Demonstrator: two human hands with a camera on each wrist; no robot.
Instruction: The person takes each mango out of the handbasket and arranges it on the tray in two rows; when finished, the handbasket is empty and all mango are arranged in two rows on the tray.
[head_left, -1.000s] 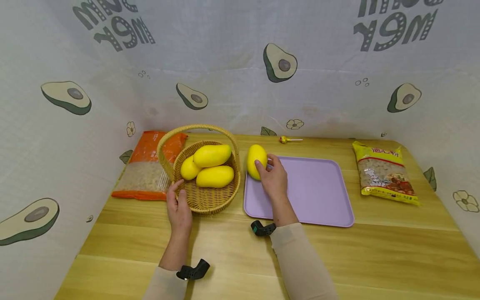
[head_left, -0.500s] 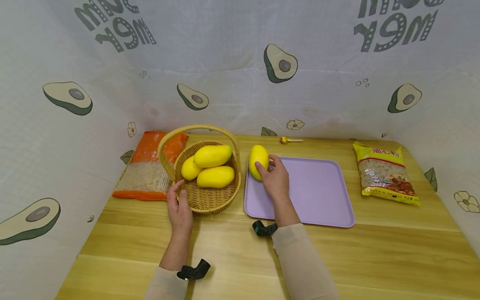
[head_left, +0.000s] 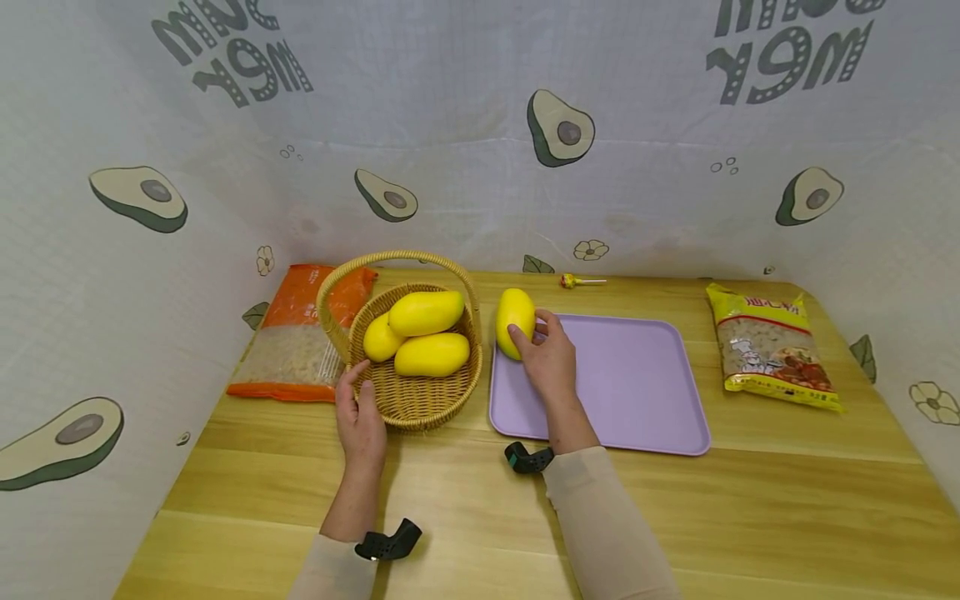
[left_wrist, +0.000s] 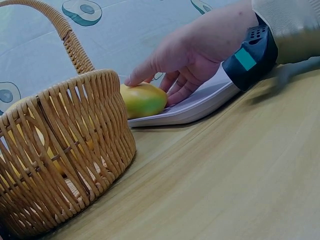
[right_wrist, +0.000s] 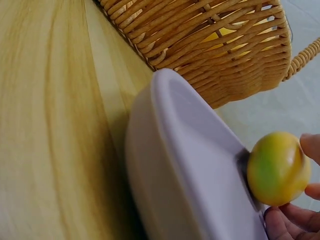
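My right hand [head_left: 551, 357] grips a yellow mango [head_left: 515, 323] between thumb and fingers, at the left end of the lilac tray [head_left: 618, 383]. In the right wrist view the greenish end of this mango [right_wrist: 277, 169] lies close on the tray's surface. My left hand [head_left: 362, 421] rests against the near left side of a wicker basket [head_left: 420, 408], fingers fairly straight at the rim. Inside the basket lie three more mangoes [head_left: 431, 354]. The left wrist view shows the basket's woven wall [left_wrist: 70, 150] and, beyond it, the right hand [left_wrist: 187, 60] over the held mango.
An orange bag [head_left: 288, 333] of pale contents lies left of the basket, partly behind it. A yellow packet [head_left: 772, 346] lies right of the tray. Near the back edge of the wooden table [head_left: 465, 517] is a lollipop [head_left: 581, 281]. A printed curtain [head_left: 465, 108] hangs behind.
Almost nothing differs. The right hand keeps its hold on the mango with only a tiny shift, and the left hand stays at the basket.
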